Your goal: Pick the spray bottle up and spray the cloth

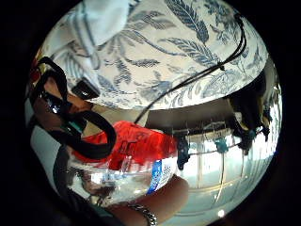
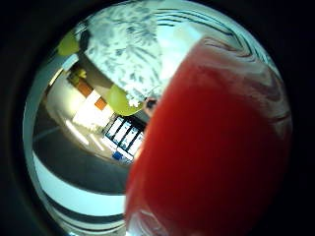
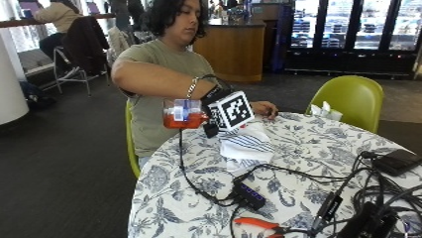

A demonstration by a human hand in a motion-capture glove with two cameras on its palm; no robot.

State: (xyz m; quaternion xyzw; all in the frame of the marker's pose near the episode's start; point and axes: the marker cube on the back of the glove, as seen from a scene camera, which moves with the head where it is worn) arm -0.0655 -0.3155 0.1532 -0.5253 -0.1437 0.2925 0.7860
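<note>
In the outside view my gloved right hand (image 3: 211, 101) grips a clear spray bottle (image 3: 181, 113) with red liquid and a blue label. It holds the bottle in the air over the table's near-left edge. A white cloth with blue stripes (image 3: 246, 143) lies crumpled on the flowered tablecloth (image 3: 310, 148), just right of and below the hand. My bare left hand (image 3: 264, 108) rests on the table behind the cloth. In the little finger side palm view the bottle (image 1: 136, 155) sits against the strapped fingers (image 1: 70, 117), with the cloth (image 1: 101, 19) beyond. Red liquid in the bottle (image 2: 211, 147) fills the thumb side palm view.
A black hub (image 3: 250, 194) with cables lies in front of the cloth, and orange pliers (image 3: 260, 224) at the front edge. Black devices (image 3: 395, 161) and tangled cables cover the right side. A green chair (image 3: 349, 96) stands behind the table.
</note>
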